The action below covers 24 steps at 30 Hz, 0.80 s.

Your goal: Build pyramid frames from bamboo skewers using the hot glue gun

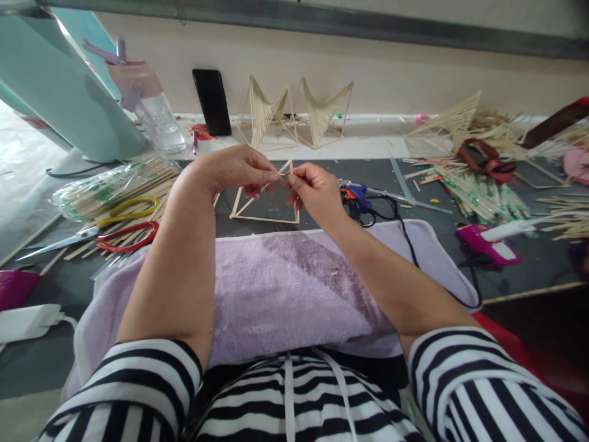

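Both my hands meet at the top of a small frame of thin wooden sticks (264, 218), which stands on the dark tabletop. My left hand (243, 172) reaches over from the left, thumb and finger pinched at a stick near the frame's upper corner. From the right, my right hand (315, 187) pinches the same corner, its other fingers curled. The exact joint between the fingertips is partly hidden. Just right of my right hand lies a blue and orange glue gun (359, 197) with a black cord.
Yellow-handled scissors (131, 210) and red-handled scissors (129, 237) lie left by bagged sticks (115, 187). A bottle (156, 113), a phone (211, 101) and finished stick models (324, 113) stand behind. A metal ruler (401, 178) is at right. A purple towel (285, 294) lies in front.
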Each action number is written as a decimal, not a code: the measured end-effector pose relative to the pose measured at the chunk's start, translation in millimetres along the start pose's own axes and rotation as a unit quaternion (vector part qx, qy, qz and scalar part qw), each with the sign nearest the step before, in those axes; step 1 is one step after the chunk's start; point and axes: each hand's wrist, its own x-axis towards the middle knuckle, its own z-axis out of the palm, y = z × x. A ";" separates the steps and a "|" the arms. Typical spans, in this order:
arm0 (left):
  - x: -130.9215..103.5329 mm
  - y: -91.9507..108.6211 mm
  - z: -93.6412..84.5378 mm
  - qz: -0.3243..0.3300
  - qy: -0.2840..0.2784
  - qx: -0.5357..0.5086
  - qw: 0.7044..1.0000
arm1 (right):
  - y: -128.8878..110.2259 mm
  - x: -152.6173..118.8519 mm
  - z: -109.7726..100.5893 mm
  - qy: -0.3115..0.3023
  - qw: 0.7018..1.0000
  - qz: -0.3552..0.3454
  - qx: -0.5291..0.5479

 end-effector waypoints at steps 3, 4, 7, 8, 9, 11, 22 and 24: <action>-1.3 2.1 0.2 -0.006 0.002 0.010 1.000 | 3.2 1.5 0.0 -0.004 1.000 -0.009 0.001; -1.6 2.6 0.2 -0.009 0.002 0.012 1.000 | 4.1 1.9 0.0 -0.005 1.000 -0.014 0.002; -2.0 3.5 0.2 -0.017 0.004 0.017 1.000 | 5.3 2.1 0.2 -0.006 1.000 -0.021 0.004; -2.0 3.7 0.3 -0.019 0.004 0.019 1.000 | 5.0 1.8 0.3 -0.006 1.000 -0.021 0.002; -2.0 3.9 0.5 -0.022 0.004 0.020 1.000 | 4.4 1.4 0.3 -0.005 1.000 -0.022 -0.001; -2.0 4.5 0.8 -0.025 0.005 0.025 0.999 | 2.2 0.1 0.3 0.000 1.000 -0.024 -0.010; -1.3 4.5 0.0 -0.027 -0.013 0.024 0.999 | -9.9 -0.6 1.8 0.031 0.996 -0.038 -0.080; -0.4 3.8 0.4 -0.026 -0.015 0.020 0.999 | -9.7 0.2 2.1 0.036 0.994 -0.041 -0.094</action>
